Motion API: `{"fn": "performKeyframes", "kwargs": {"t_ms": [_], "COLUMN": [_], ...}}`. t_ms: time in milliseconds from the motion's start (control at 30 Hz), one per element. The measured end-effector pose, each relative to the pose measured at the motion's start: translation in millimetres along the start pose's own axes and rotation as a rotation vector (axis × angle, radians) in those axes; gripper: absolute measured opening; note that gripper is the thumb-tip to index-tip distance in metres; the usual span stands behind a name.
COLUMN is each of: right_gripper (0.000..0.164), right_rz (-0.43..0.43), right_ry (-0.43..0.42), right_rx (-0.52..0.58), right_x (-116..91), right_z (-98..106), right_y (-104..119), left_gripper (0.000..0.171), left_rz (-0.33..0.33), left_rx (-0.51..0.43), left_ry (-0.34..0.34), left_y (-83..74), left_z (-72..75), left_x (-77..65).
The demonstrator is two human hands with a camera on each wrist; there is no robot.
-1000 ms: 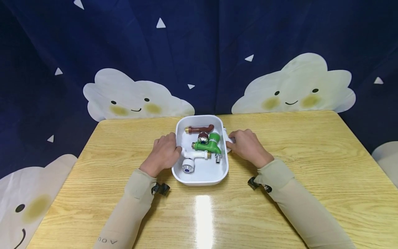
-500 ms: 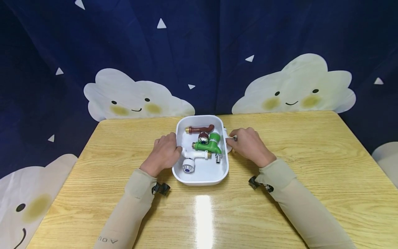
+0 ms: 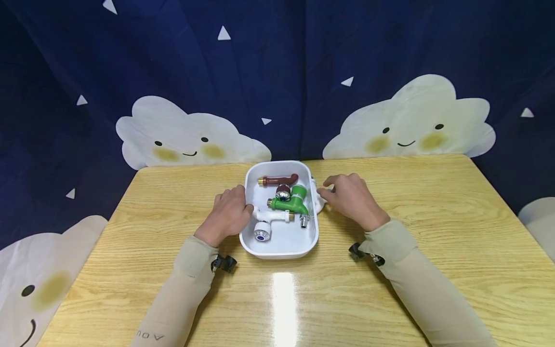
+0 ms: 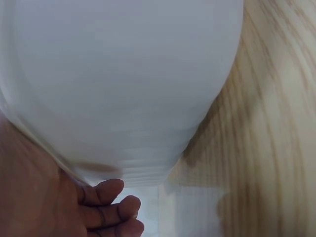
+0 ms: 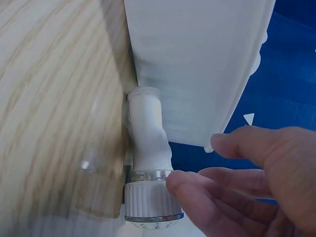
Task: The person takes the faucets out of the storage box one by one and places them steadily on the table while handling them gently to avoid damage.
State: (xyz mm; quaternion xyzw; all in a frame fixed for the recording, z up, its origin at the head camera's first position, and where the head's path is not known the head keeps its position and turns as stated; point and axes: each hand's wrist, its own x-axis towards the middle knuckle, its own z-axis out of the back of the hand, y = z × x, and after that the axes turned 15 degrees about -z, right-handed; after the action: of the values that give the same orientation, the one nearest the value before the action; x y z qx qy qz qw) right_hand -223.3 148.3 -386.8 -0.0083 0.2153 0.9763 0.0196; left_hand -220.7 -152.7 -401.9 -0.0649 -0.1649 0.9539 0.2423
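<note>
While the left rim of a white tray [image 3: 282,245] is gripped by the left hand [image 3: 227,212], its thumb set over the edge and its fingers curled outside, three taps are contained within: a white tap [image 3: 275,215] toward the near end, a brown tap [image 3: 276,180] at the far end, and a green tap [image 3: 288,205] between them, set further right. Outside the right wall, a second white tap [image 5: 150,148] is laid on the wooden table [image 3: 195,183]. Beside it, nothing is gripped by the right hand [image 3: 353,200], its thumb and fingers parted; whether the tap's knob [image 5: 152,198] is touched cannot be told.
</note>
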Motion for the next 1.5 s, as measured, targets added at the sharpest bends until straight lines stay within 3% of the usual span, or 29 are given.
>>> {"fn": "performKeyframes", "kwargs": {"t_ms": [733, 1500], "right_gripper": [0.031, 0.019], "right_rz": [0.025, 0.202], "right_ry": [-0.068, -0.148], "right_rx": [0.021, 0.045], "right_x": [-8, -23], "right_z": [7, 9], "right_y": [8, 28], "left_gripper": [0.037, 0.035], "left_rz": [-0.006, 0.001], "left_rx": [-0.011, -0.018], "left_ry": [-0.018, -0.019], "left_y": [0.5, 0.8], "left_z": [-1.4, -1.0], "left_x": [0.2, 0.4]}}
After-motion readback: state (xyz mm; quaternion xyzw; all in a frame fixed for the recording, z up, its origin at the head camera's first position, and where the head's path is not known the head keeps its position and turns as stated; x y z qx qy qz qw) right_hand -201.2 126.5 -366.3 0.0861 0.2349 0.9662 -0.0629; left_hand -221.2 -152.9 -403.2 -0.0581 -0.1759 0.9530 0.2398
